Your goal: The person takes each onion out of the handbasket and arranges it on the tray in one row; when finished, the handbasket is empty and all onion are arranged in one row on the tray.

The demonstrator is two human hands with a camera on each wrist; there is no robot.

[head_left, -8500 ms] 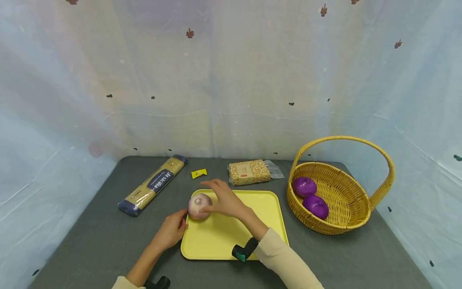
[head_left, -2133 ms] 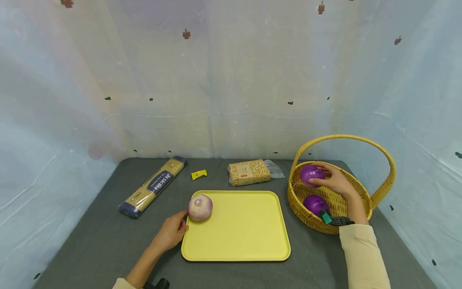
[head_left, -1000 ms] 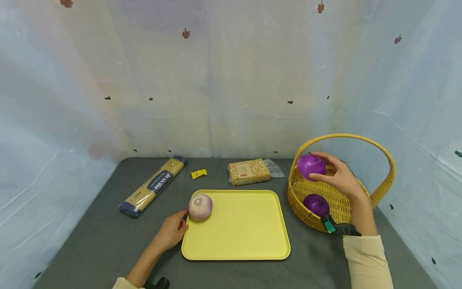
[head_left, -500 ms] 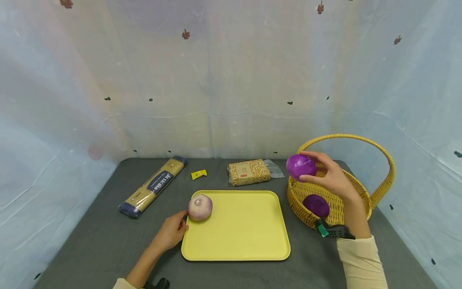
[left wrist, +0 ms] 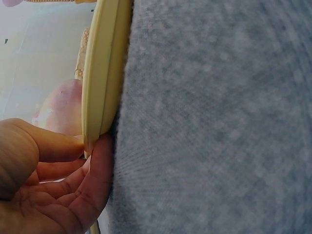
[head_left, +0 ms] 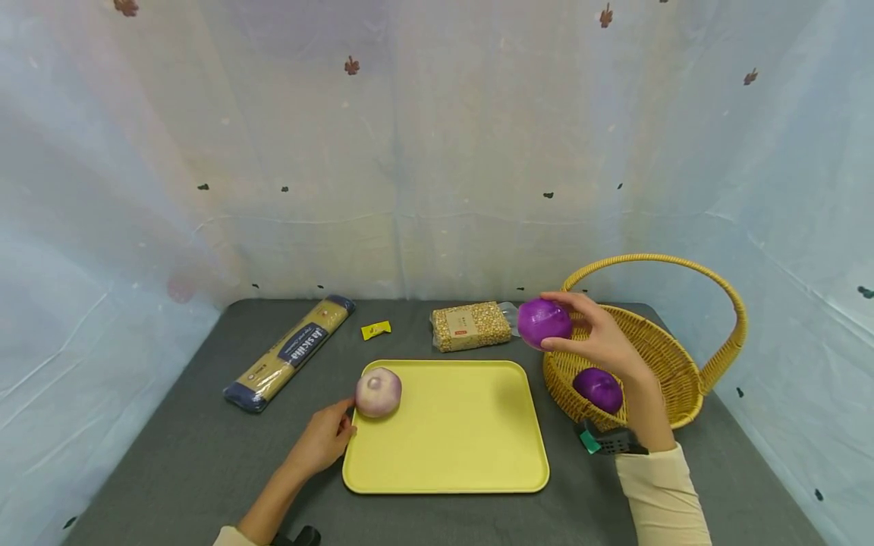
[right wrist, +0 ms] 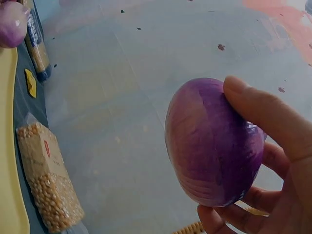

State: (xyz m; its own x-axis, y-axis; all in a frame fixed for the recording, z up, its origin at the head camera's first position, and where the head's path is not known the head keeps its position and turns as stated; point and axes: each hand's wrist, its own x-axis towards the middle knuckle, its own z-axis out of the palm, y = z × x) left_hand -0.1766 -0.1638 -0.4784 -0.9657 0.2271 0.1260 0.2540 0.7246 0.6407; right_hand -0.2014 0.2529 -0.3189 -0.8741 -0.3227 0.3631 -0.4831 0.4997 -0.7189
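Note:
My right hand [head_left: 604,345] grips a purple onion [head_left: 543,323] and holds it up left of the basket, above the tray's far right corner in the head view. In the right wrist view the thumb lies on one side of this onion [right wrist: 212,144] and the fingers curl round the other. My left hand [head_left: 321,434] pinches the left rim of a yellow tray [head_left: 454,436]; the left wrist view has the thumb over the rim and fingers beneath. A paler, whitish-purple onion [head_left: 378,393] sits in the tray's far left corner, close to the left fingertips.
A yellow wicker basket [head_left: 672,371] with a tall handle stands at the right, another purple onion [head_left: 598,390] inside. Along the back lie a pasta packet [head_left: 290,353], a small yellow wrapped sachet [head_left: 376,329] and a bag of corn kernels [head_left: 488,324].
After letting go of the pale onion on the tray, my right hand took a purple onion from the basket, raised it and carried it left. The left hand stays at the tray's rim.

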